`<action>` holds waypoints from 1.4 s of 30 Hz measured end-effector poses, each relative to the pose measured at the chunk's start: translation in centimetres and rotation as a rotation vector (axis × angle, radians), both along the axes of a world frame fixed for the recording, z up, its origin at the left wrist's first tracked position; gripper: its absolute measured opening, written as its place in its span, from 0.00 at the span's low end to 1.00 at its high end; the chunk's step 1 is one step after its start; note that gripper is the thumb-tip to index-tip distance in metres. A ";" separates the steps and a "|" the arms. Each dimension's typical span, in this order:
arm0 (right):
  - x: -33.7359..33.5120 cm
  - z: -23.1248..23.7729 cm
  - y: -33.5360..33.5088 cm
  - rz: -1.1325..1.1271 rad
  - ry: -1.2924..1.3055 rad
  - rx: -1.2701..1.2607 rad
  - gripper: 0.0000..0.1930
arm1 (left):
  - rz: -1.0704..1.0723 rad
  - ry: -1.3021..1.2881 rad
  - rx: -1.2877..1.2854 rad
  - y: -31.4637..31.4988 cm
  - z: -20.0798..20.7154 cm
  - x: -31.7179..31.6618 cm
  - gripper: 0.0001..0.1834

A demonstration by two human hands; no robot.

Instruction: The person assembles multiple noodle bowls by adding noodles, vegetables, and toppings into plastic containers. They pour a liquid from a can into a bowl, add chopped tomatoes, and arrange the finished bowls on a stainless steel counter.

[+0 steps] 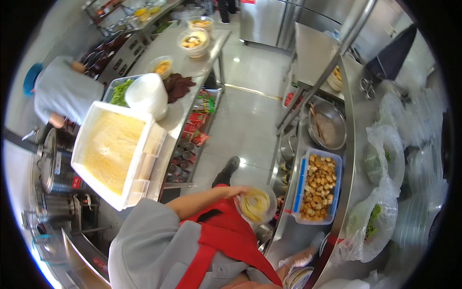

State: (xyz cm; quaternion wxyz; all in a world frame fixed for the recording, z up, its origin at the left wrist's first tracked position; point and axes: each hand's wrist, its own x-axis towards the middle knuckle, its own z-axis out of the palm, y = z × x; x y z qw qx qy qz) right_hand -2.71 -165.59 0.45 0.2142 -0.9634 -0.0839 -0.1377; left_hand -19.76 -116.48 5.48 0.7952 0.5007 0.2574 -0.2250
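Observation:
My left hand (237,191) is closed on the rim of a clear round plastic bowl (270,210). Pale yellow noodles (255,204) lie coiled inside it, and the bowl hangs over the floor in front of my red apron. Lower right, my right hand (302,258) wears a loose clear plastic glove and reaches over the lower steel counter (279,247). Just below it is a round container (299,278), partly cut off, whose contents I cannot make out. Glare and blur hide the right fingers.
A blue-rimmed tub of browned cubes (317,188) and a steel bowl (327,126) stand on the right counter, beside bagged greens (373,224). On the left table are a large white noodle bin (144,164) and stacked lids (147,94). A co-worker (70,89) bends at the far left.

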 end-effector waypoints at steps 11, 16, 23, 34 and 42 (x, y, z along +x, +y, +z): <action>9.3 9.3 20.9 -0.273 0.306 1.538 0.16 | 0.680 -0.199 0.109 21.5 -0.8 6.9 0.45; 29.4 9.7 52.7 0.346 -0.074 0.002 0.17 | 0.571 -0.255 0.052 29.7 -0.7 17.7 0.49; 39.6 8.1 58.6 0.353 0.497 -0.099 0.16 | 0.399 -0.213 0.032 33.4 0.5 28.9 0.48; 39.0 6.4 47.3 0.237 0.393 0.538 0.14 | 0.500 -0.163 0.057 28.4 0.1 32.3 0.50; 44.2 0.6 44.5 -0.245 0.601 0.815 0.22 | 0.658 -0.265 0.105 27.0 0.4 33.1 0.50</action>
